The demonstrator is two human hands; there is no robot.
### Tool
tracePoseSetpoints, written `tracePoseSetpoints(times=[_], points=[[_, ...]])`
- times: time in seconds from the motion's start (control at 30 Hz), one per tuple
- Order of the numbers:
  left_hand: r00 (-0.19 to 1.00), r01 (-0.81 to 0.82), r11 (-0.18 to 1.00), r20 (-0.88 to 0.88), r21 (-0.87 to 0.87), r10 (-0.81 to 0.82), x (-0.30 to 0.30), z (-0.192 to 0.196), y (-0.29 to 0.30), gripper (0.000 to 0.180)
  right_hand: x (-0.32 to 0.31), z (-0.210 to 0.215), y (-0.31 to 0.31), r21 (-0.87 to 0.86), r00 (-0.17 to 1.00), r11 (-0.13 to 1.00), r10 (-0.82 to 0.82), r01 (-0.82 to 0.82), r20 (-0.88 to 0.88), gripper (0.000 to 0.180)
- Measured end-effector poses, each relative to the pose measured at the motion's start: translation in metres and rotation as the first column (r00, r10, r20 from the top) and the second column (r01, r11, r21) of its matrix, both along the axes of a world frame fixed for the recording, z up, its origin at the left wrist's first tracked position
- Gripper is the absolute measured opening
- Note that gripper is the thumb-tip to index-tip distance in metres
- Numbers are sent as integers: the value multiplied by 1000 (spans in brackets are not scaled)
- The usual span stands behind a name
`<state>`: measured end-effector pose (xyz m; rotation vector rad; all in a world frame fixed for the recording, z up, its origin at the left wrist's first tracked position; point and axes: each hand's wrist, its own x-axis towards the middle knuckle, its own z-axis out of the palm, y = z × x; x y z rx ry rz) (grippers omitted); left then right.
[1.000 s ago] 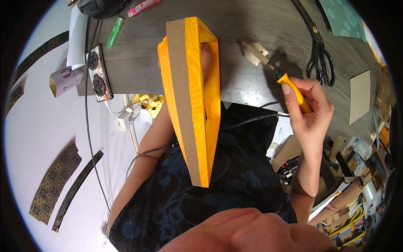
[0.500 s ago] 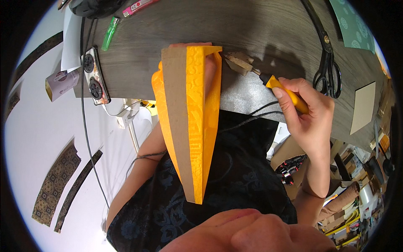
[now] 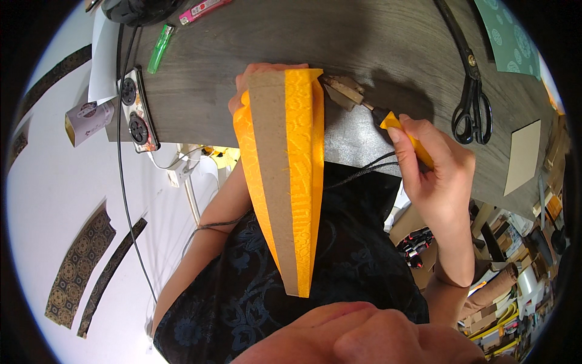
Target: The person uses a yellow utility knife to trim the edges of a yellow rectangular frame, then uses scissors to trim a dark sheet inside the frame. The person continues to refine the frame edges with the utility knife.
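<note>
A long, tapering piece [image 3: 276,176] of grey-brown cardboard, edged with shiny yellow brocade cloth, hangs over my lap with its narrow end toward me. My left hand [image 3: 240,88] grips its wide far end from behind; most of the fingers are hidden. In my right hand [image 3: 438,167] is the yellow handle of a small corded iron [image 3: 347,92] with a flat, pointed, brownish metal head. That head lies close beside the piece's upper right corner; I cannot tell whether they touch. Below it on the table edge is a silvery patch [image 3: 357,144].
Black scissors [image 3: 471,91] and a beige card [image 3: 523,156] lie on the right of the grey table. Farther left are a green lighter [image 3: 160,50], a pink lighter [image 3: 203,10] and a device with two black discs [image 3: 139,112]. Black cords [image 3: 364,172] trail below the iron.
The yellow-edged piece has shifted slightly right and turned, so its right side wall shows less. My right hand and the iron have moved a little left.
</note>
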<state>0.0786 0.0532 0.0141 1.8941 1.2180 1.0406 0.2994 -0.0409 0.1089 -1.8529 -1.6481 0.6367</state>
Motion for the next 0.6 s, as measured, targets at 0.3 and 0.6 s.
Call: tracePoseSetpoints(times=[0.3,0.6], points=[[987,7,997,-159,79,5,3,9,-2,7,12,4,2,40,999,998,48,-47,-18,11],[993,-7,995,-116,99,19,7,12,-3,7,18,-2,6,35,996,997,68,-66,-61,13]])
